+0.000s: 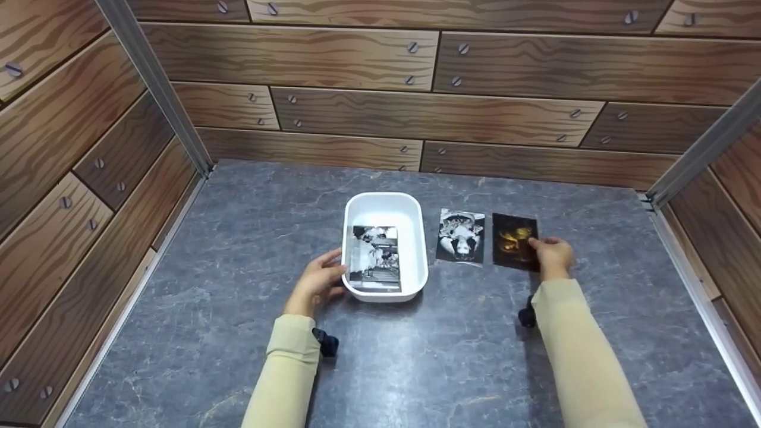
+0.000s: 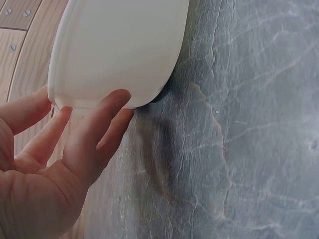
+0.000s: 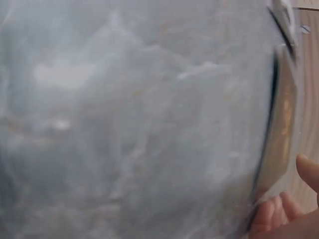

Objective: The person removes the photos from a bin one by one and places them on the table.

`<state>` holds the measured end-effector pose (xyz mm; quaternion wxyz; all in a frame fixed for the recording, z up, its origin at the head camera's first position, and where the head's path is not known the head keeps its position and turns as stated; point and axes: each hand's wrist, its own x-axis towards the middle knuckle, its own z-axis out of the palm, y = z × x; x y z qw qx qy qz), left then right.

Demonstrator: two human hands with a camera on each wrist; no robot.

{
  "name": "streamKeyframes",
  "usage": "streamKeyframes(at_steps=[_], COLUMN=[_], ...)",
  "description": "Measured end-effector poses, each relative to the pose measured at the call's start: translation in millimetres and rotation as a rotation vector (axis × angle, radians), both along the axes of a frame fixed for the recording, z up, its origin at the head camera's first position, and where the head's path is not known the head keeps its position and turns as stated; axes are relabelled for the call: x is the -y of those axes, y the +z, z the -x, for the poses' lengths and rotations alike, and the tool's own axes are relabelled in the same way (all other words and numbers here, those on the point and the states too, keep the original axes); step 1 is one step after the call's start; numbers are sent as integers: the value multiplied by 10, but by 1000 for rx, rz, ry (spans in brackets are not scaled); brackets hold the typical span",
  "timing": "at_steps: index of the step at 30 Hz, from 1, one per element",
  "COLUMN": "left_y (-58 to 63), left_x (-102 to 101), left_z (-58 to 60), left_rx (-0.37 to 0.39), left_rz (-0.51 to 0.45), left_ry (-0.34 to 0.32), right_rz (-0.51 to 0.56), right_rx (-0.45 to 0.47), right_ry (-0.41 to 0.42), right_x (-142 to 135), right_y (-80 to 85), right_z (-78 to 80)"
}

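A white plastic tub (image 1: 386,205) stands on the dark marbled tabletop, with black-and-white picture cards (image 1: 376,258) lying inside. My left hand (image 1: 318,282) grips the tub's left side, thumb by the rim and fingers against the outer wall; in the left wrist view, fingertips (image 2: 117,94) reach the tub's lower edge. On the right lies a dark card (image 1: 510,238) with a golden picture. My right hand (image 1: 554,257) is at its right edge, thumb over it in the head view. The right wrist view shows the thumb (image 3: 309,172) apart from the card, fingers at its edge.
Between the tub and the dark card lies a black-and-white picture card (image 1: 462,235), with a thin edge showing under its lower side. Wood-patterned walls (image 1: 357,113) and grey metal posts (image 1: 157,83) enclose the tabletop (image 1: 416,368) at the back and sides.
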<state>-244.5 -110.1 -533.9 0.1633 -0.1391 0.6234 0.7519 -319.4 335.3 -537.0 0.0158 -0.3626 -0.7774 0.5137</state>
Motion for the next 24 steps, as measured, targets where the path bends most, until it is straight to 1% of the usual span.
streamKeyframes(at_steps=[3,5,7,10,13,16,19,23,24], left_y=[6,12,17,22,25,25,22,29,31], left_x=[-5,-8,-11,-17,-22,-25,-26,-26,-26], left_z=[-2,-2,0,2,-2,-7,-12,-15,-15], left_rx=[10,21,29,30,28,26,23,19,15], left_rz=[22,35,47,47,54,65,72,61,58], left_ry=[6,16,22,22,19,15,10,18,19], right_rz=[112,177,242,343,432,458,427,382,391], right_rx=[-71,-121,-186,-259,-329,-360,-358,-360,-363], right_ry=[-47,-47,-33,8,68,153,243,306,314], right_x=[39,109,234,492,810,1145,1468,1857,1941], right_y=[106,212,331,494,583,598,580,532,514], right_z=[52,87,118,150,163,145,100,23,4])
